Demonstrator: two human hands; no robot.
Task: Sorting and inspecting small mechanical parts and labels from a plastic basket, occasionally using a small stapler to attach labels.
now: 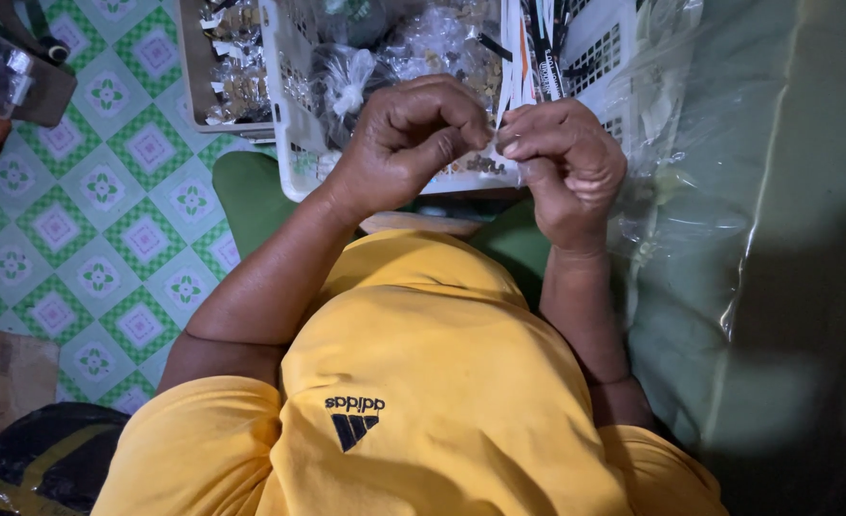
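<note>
A small pale piece (496,143), too small to be identified, is pinched between the fingertips of both hands, just in front of the near wall of the white slotted basket (294,158). The left hand (406,134) is curled shut, thumb pressed to forefinger on that piece; the right hand (566,162) is likewise closed, its fingertips meeting the left's at the same spot. What is held cannot be told more exactly, since most of it is hidden by the fingers.

Inside the basket, knotted clear bags (347,81) of small brownish parts are piled, which suggests that much of the bagging is already finished; loose brownish pieces (480,164) lie at the basket's near edge, so more appears to be left. Narrow white and black strips (538,48) stand toward the basket's right side. To the left of the basket a second tray (194,86) with similar contents is seen on the green patterned floor (98,191). To the right of the basket a crumpled clear plastic sheet (681,191) is spread. Nearer than the basket, a yellow shirt (423,363) fills the view.
</note>
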